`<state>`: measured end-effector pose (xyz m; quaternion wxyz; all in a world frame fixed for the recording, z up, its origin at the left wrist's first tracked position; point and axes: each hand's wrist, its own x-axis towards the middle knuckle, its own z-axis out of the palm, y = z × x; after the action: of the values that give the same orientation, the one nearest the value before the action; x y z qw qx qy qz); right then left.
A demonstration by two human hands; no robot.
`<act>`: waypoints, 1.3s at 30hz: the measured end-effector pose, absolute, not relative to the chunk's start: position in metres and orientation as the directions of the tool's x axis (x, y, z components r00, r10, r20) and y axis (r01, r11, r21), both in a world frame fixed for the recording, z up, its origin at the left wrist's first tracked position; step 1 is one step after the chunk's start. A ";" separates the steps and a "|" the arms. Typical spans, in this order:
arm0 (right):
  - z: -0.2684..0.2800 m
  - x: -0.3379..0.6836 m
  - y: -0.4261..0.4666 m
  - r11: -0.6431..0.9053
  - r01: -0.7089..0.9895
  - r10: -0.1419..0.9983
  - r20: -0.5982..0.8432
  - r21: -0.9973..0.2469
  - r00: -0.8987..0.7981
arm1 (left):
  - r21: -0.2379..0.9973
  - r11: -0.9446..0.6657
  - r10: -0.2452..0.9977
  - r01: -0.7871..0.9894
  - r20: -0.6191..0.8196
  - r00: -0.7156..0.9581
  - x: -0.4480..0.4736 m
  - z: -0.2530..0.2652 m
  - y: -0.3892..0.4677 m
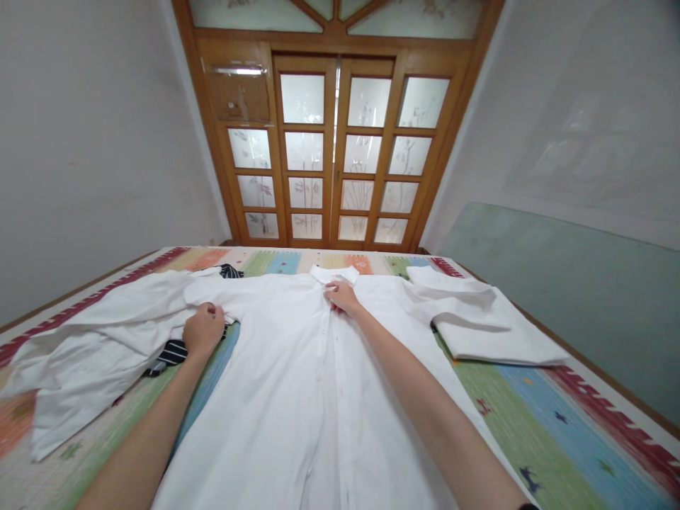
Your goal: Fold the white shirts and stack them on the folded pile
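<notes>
Filling the middle of the view, a white button-front shirt (281,368) of thin, softly rippled cloth is spread on a multicoloured cover (494,411) patterned with green, blue and orange blocks and jagged maroon bands. With the shirt's middle taken as the dial's centre, its small pointed collar (348,274) is set at 12 o'clock. Just below it, the shirt's front edge is pinched between the closed-together fingers of the right hand (343,297). At 10 o'clock, the left hand (204,329) is held at a sleeve (217,294), its fingers curled inward; whether cloth is gripped cannot be told. At 9 o'clock, a long, crumpled white garment (106,347) is laid over black fabric with white stripes (174,352). At 2 o'clock, a straight-edged, folded white cloth (494,340) is seen. Beyond the cover, at 12 o'clock, wooden doors (330,152) are fitted with frosted, plant-patterned panes (302,99).
</notes>
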<state>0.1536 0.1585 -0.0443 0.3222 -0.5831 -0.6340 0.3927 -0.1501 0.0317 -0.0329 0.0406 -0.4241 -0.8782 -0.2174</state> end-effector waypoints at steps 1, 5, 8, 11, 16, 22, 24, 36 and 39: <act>-0.044 0.153 0.158 0.026 0.502 0.992 -0.039 -0.864 -0.119 | 0.351 0.545 0.726 0.762 0.257 -0.638 -0.150 -0.032 0.031; -0.046 0.150 0.158 0.036 0.529 0.995 -0.018 -0.848 -0.096 | 0.371 0.527 0.728 0.765 0.269 -0.631 -0.150 -0.031 0.029; -0.047 0.151 0.160 0.084 0.554 0.993 0.025 -0.828 -0.113 | 0.382 0.513 0.728 0.769 0.283 -0.625 -0.152 -0.032 0.030; -0.046 0.152 0.162 0.154 0.580 0.987 0.103 -0.800 -0.120 | 0.394 0.501 0.731 0.771 0.285 -0.620 -0.154 -0.033 0.032; -0.044 0.155 0.168 0.287 0.731 0.951 0.278 -0.619 -0.139 | 0.404 0.507 0.729 0.761 0.269 -0.629 -0.153 -0.033 0.032; -0.042 0.161 0.166 0.371 0.863 0.925 0.221 -0.344 -0.310 | 0.380 0.513 0.737 0.770 0.265 -0.621 -0.152 -0.032 0.032; -0.041 0.161 0.162 0.365 0.873 0.924 0.237 -0.324 -0.298 | 0.380 0.513 0.737 0.770 0.264 -0.622 -0.153 -0.032 0.032; -0.036 0.181 0.095 0.616 0.709 0.781 0.152 -0.343 -0.606 | 0.433 0.500 0.745 0.750 0.227 -0.628 -0.153 -0.035 0.031; -0.033 0.191 0.064 0.734 0.595 0.663 0.155 -0.327 -0.732 | 0.439 0.484 0.772 0.757 0.192 -0.606 -0.153 -0.031 0.028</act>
<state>0.1913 0.0639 -0.0334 0.1318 -0.3412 -0.9218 0.1288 -0.1528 0.0279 -0.0309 -0.0157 -0.4437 -0.8613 -0.2469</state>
